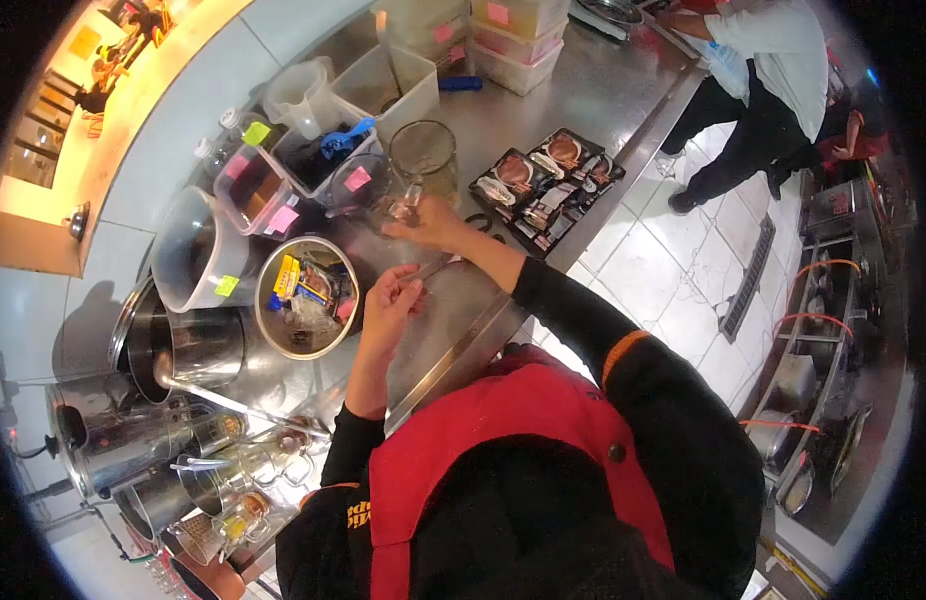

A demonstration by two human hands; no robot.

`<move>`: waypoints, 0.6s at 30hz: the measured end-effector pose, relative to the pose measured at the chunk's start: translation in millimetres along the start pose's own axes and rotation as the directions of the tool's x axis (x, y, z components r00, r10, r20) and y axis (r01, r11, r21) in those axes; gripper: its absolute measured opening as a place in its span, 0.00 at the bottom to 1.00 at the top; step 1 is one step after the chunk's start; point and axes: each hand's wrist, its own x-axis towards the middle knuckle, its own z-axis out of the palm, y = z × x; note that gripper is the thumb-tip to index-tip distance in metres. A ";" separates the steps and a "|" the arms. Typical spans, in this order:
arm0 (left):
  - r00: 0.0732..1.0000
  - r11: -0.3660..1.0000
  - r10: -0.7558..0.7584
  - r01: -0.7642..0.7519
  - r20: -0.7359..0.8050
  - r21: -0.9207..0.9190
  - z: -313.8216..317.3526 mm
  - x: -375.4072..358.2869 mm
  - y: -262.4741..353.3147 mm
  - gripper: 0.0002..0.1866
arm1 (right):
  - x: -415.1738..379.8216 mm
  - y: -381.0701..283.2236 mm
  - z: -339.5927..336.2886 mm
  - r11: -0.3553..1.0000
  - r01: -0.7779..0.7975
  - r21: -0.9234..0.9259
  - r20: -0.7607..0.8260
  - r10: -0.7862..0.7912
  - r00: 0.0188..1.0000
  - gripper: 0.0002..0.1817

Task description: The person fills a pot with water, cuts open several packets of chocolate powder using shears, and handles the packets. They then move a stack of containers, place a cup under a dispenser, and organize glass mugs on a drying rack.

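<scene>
a person in a red apron and black sleeves works with bare hands at a stainless steel counter. the right hand is at the handle side of a clear glass mug, its fingers curled together there; how firmly they grip cannot be told. the mug is on the counter, between the plastic containers and a dark printed tray. the left hand is raised just below the right, thumb and forefinger pinched on a thin item too small to identify, the other fingers bent.

black-handled scissors lie between the right hand and the tray. beside the left hand is a round metal container holding small packets, yellow and blue among them. farther along the wall are a large clear tub with a green note, a small box with pink notes, a bin bearing a blue scoop, and an open rectangular container. lidded boxes are stacked near a blue object.

glass mugs and metal pots crowd the lower left. a co-worker in a white top and dark trousers stands on the tiled floor, well apart from the mug.
</scene>
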 end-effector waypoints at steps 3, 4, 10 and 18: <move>1.000 1.000 -0.009 0.009 -0.023 0.013 5.7 8.7 -2.7 0.15 | -1.6 -7.4 4.5 0.999 -0.005 -0.054 0.041 0.007 0.999 0.24; 1.000 1.000 -0.010 0.011 -0.028 0.011 6.7 10.5 -4.5 0.15 | -4.6 -10.1 2.5 0.999 -0.004 -0.052 0.046 0.006 0.999 0.24; 0.996 0.998 -0.049 0.050 -0.071 0.022 16.6 15.9 -18.5 0.15 | -26.5 8.6 -76.7 0.977 0.032 -0.209 0.064 -0.019 0.998 0.26; 0.994 0.997 0.071 -0.072 -0.083 -0.004 99.5 43.0 -2.3 0.13 | 7.9 72.8 -174.9 0.718 -0.157 -0.678 0.124 0.322 0.939 0.36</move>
